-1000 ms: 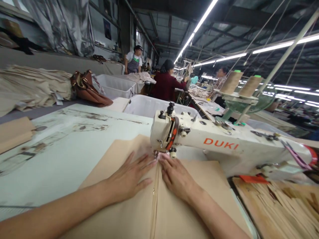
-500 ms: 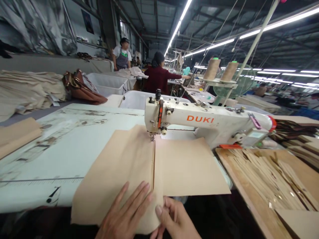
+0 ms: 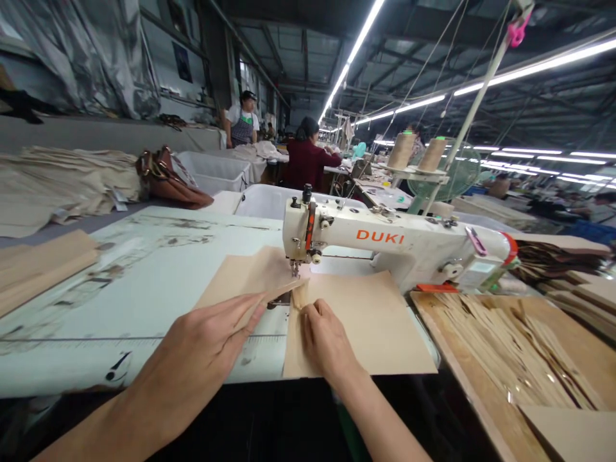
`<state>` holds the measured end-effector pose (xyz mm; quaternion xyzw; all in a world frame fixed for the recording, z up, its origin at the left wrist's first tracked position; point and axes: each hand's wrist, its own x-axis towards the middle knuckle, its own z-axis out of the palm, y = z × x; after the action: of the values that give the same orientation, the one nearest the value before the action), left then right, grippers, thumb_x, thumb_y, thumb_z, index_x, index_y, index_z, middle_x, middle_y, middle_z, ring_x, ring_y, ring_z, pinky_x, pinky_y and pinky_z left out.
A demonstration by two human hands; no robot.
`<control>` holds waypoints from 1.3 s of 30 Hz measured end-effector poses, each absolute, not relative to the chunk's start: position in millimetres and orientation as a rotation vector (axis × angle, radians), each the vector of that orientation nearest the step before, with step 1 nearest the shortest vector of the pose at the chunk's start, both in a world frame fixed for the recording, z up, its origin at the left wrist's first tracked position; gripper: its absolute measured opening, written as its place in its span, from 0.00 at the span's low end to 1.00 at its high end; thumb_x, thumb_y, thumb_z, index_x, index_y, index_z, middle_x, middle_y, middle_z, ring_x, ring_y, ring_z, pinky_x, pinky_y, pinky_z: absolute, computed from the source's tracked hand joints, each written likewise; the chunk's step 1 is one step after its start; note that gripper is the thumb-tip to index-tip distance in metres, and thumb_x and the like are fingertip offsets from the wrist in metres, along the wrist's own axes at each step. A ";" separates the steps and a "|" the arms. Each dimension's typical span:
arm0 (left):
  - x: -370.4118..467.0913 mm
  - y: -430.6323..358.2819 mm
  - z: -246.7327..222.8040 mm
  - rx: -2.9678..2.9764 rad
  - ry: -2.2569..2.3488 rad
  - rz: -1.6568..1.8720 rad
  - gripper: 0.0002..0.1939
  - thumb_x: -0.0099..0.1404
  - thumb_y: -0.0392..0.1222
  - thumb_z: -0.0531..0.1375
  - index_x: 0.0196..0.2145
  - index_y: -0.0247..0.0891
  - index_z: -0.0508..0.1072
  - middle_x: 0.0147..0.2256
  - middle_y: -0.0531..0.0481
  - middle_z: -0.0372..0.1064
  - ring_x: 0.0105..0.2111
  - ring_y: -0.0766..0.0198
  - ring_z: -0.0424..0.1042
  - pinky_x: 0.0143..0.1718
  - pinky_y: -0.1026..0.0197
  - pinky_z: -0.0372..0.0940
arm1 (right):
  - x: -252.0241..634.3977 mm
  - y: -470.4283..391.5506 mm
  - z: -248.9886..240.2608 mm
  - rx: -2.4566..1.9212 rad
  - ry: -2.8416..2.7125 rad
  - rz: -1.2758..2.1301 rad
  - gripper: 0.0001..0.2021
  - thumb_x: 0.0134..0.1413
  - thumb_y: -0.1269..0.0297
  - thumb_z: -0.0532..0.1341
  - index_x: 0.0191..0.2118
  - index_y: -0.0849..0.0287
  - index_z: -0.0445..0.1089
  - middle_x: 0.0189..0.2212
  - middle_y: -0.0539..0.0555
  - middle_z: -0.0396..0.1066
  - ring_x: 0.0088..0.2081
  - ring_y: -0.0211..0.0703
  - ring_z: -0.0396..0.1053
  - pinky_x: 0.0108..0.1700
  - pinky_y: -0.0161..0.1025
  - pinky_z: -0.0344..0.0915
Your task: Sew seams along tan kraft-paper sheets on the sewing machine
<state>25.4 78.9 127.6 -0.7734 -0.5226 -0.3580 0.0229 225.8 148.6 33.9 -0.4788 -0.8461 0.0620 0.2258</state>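
A beige fabric panel point(image 3: 370, 314) lies under the needle of a white sewing machine point(image 3: 346, 231). My left hand point(image 3: 212, 337) is closed on the panel's left part, lifting and folding it back just in front of the presser foot point(image 3: 295, 269). Beneath the raised fold shows a narrow tan zipper tape point(image 3: 301, 295). Right of it, my right hand point(image 3: 327, 337) has its fingers bent and pinched at the tape, close in front of the foot. My fingertips partly hide what they grip. The dark metal needle plate point(image 3: 280, 300) is exposed between my hands.
On the right, a wooden board point(image 3: 486, 385) carries several tan zipper strips. Folded beige pieces point(image 3: 43, 263) lie left on the pale table, with a brown bag point(image 3: 171, 179) behind. Thread cones point(image 3: 402, 151) stand behind the machine. Two people work further back.
My left hand has gone from lying flat on the panel to lifting its left part. My right hand has moved forward from the near edge toward the presser foot. The slit is now folded open.
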 end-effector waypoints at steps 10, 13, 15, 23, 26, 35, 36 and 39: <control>28.9 78.8 127.1 -2.489 -1.615 -1.173 0.19 0.75 0.48 0.48 0.54 0.43 0.73 0.50 0.55 0.75 0.47 0.64 0.75 0.56 0.68 0.63 | 259.8 95.4 46.0 -1.043 -2.376 0.586 0.32 0.41 0.88 0.52 0.53 0.55 0.62 0.50 0.56 0.61 0.52 0.48 0.60 0.54 0.46 0.64; 28.5 77.0 124.5 -2.516 -1.620 -1.174 0.18 0.75 0.44 0.48 0.54 0.43 0.73 0.50 0.55 0.75 0.47 0.64 0.76 0.55 0.67 0.64 | 267.1 99.7 38.1 -1.053 -2.313 0.634 0.30 0.45 0.88 0.54 0.52 0.53 0.66 0.49 0.55 0.63 0.52 0.48 0.61 0.52 0.45 0.65; 27.5 76.1 122.7 -2.533 -1.626 -1.158 0.18 0.74 0.42 0.49 0.54 0.43 0.73 0.50 0.55 0.74 0.47 0.64 0.75 0.56 0.66 0.65 | 269.4 104.9 33.1 -1.057 -2.213 0.714 0.20 0.54 0.83 0.58 0.47 0.51 0.71 0.44 0.53 0.67 0.48 0.46 0.65 0.48 0.43 0.67; 29.3 75.2 118.9 -2.533 -1.617 -1.227 0.17 0.73 0.42 0.50 0.52 0.44 0.74 0.49 0.54 0.75 0.47 0.61 0.76 0.55 0.60 0.68 | 254.0 106.3 22.1 -0.932 -1.769 0.787 0.04 0.60 0.66 0.64 0.37 0.51 0.78 0.33 0.51 0.73 0.37 0.41 0.72 0.36 0.35 0.68; 29.9 74.4 118.1 -2.541 -1.606 -1.216 0.17 0.73 0.41 0.49 0.52 0.42 0.74 0.49 0.53 0.75 0.47 0.60 0.76 0.55 0.59 0.69 | 247.6 103.6 16.5 -0.915 -1.885 0.805 0.05 0.61 0.66 0.64 0.38 0.52 0.79 0.32 0.52 0.73 0.36 0.41 0.71 0.37 0.36 0.68; 29.6 70.3 115.4 -2.546 -1.631 -1.241 0.16 0.74 0.44 0.50 0.52 0.44 0.74 0.48 0.53 0.76 0.47 0.62 0.76 0.54 0.60 0.69 | 252.5 104.3 17.7 -0.935 -1.628 0.871 0.04 0.59 0.67 0.65 0.35 0.53 0.78 0.33 0.52 0.73 0.36 0.41 0.73 0.36 0.35 0.69; 29.7 69.9 115.0 -2.548 -1.631 -1.238 0.17 0.74 0.44 0.49 0.52 0.44 0.74 0.48 0.52 0.76 0.47 0.62 0.76 0.54 0.61 0.69 | 251.3 103.0 17.6 -0.941 -1.674 0.859 0.04 0.59 0.67 0.64 0.35 0.53 0.78 0.33 0.52 0.73 0.36 0.41 0.73 0.36 0.35 0.69; 29.6 69.0 114.3 -2.550 -1.627 -1.239 0.17 0.74 0.42 0.48 0.52 0.43 0.74 0.48 0.52 0.76 0.48 0.63 0.76 0.54 0.62 0.68 | 249.5 101.1 20.8 -0.963 -1.744 0.823 0.05 0.59 0.67 0.64 0.36 0.53 0.79 0.32 0.53 0.73 0.35 0.42 0.72 0.35 0.37 0.68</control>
<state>29.6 69.0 114.3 -0.7785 -0.4968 -0.3783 -0.0638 249.5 101.1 20.8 -0.3935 -0.7127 0.3364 0.4733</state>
